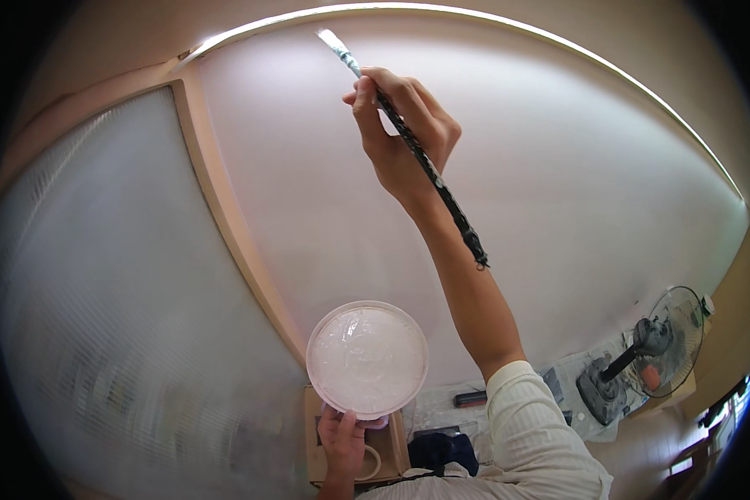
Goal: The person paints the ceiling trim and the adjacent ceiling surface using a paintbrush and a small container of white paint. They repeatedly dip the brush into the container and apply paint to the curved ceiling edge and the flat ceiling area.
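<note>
My right hand [408, 125] is raised high and closed around a long paintbrush [440, 185]. Its dark handle is spattered with paint and slants down to the right. The white-coated bristles point up and left, close to the top of a smooth pale wall [575, 175]; whether they touch it I cannot tell. Low in front of me, my left hand [343, 442] grips a round white tub [424, 367] at its near edge, with several fingers hidden beneath. Glossy white paint [367, 354] covers the inside of the tub.
Left of the wall stands a ribbed translucent panel [125, 275] in a wooden frame [217, 196]. A light strip [475, 13] runs along the top. At lower right, a dark-based fan [604, 387] stands on a covered surface. An open cardboard box [398, 454] sits below the tub.
</note>
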Demonstrator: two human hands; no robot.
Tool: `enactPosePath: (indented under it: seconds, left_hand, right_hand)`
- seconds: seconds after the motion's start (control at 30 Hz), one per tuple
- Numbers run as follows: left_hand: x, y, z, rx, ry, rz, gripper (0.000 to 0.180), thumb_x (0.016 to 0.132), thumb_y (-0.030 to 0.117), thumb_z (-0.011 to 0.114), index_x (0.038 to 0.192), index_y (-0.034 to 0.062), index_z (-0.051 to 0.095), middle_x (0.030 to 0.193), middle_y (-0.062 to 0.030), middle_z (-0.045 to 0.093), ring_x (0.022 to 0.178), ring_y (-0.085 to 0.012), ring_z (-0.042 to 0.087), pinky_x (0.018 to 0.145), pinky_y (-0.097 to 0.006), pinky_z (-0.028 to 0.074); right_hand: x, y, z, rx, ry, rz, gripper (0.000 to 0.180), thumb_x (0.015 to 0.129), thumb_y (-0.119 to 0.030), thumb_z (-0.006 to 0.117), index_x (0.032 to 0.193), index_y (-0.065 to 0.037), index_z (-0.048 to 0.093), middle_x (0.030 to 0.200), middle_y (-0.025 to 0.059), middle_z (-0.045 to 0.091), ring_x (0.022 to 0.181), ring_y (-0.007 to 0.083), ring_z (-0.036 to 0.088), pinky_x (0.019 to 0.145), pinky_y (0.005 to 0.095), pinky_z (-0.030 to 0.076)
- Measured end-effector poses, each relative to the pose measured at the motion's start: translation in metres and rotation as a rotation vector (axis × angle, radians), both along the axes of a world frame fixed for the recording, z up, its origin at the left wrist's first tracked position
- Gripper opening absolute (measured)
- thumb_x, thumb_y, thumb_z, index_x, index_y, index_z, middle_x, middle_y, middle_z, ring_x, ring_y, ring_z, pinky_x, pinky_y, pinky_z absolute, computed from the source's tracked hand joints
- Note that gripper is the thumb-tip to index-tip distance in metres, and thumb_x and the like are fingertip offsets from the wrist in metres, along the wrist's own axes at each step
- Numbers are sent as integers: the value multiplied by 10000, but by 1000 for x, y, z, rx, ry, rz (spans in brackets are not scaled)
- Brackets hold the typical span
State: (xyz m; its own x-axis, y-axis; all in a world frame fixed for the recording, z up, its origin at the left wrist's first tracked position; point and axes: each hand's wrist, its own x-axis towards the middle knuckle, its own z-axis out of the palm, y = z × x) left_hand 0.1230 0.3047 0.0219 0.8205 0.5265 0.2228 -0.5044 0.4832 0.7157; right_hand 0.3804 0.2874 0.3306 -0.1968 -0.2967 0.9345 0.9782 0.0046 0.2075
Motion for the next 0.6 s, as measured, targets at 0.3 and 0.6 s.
enactPosePath:
  seconds: [0.3,0.6]
  left_hand:
    - [0,2,2,2,10,20,400,985,128,525,1328,-61,441,1177,-199,636,927,-248,712,770,-372,638]
    - [0,3,3,7,17,19,404,982,127,523,1325,-66,435,1179,-204,632,931,-253,711,764,-370,640]
  right_hand:
    - [12,15,5,20,1,-7,38,929,-74,692,931,-36,697,781,59,711,733,159,747,631,240,578]
    - [10,9,8,50,-18,-6,53,932,-57,687,927,-4,685,772,83,716,723,175,749,641,242,588]
